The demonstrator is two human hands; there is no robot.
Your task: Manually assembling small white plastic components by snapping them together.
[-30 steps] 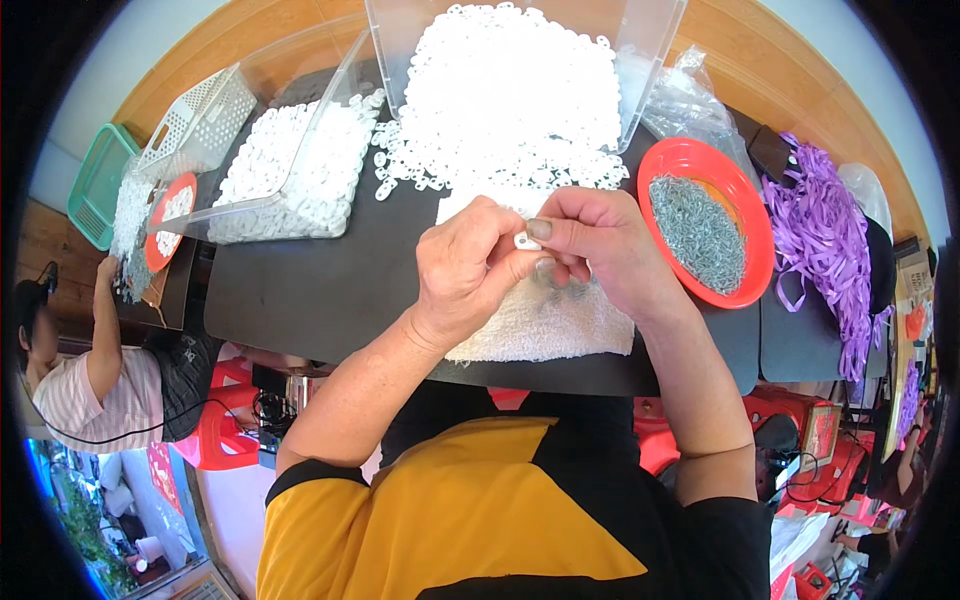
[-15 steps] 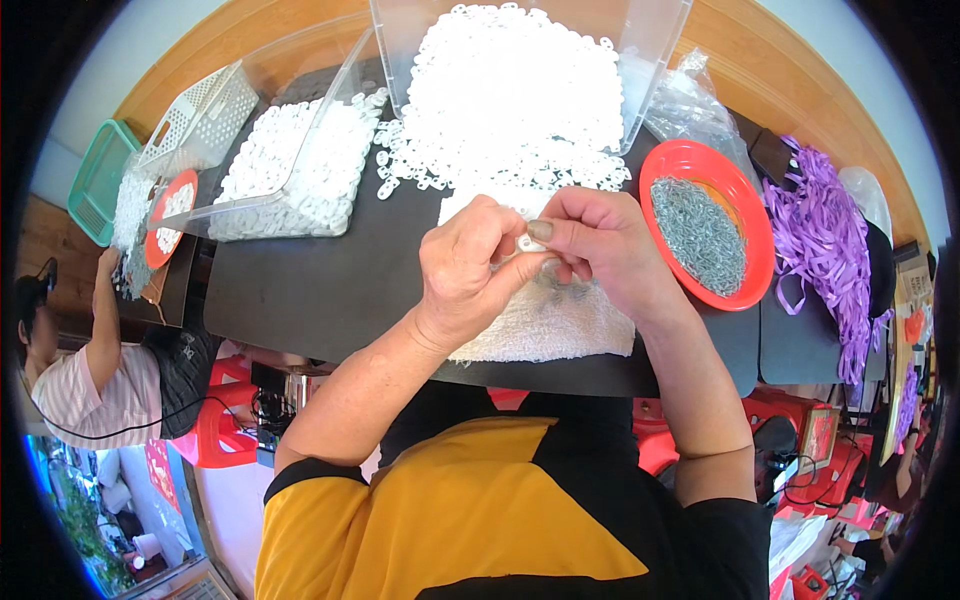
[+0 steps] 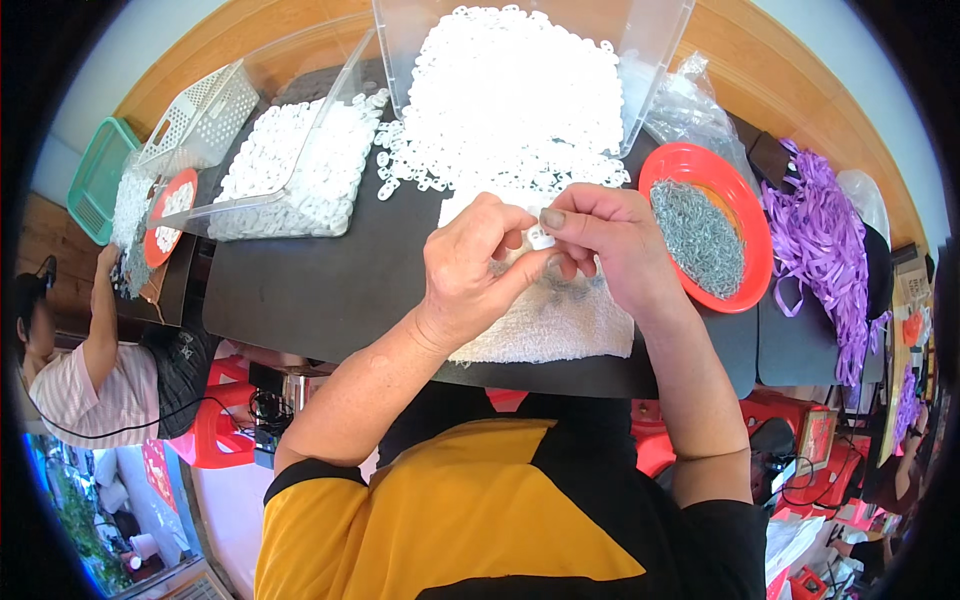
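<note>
Between my two hands, above a white cloth, is a small white plastic piece with dark holes in its face. My left hand pinches it from the left between thumb and index finger. From the other side my right hand closes on it, thumb on top and fingers curled beneath. Whether the right fingers also hold something smaller is hidden. Just beyond the hands, a heap of similar white pieces spills from a clear bin onto the cloth and table.
At right, a red bowl holds small silvery metal parts. Purple ribbons lie farther right. A clear box of white pieces stands at left on the dark table. Beyond it, another person reaches toward a red plate.
The white piece has turned between my fingers and shows more of its face. My right thumb has shifted slightly to the right; both hands stay in nearly the same place.
</note>
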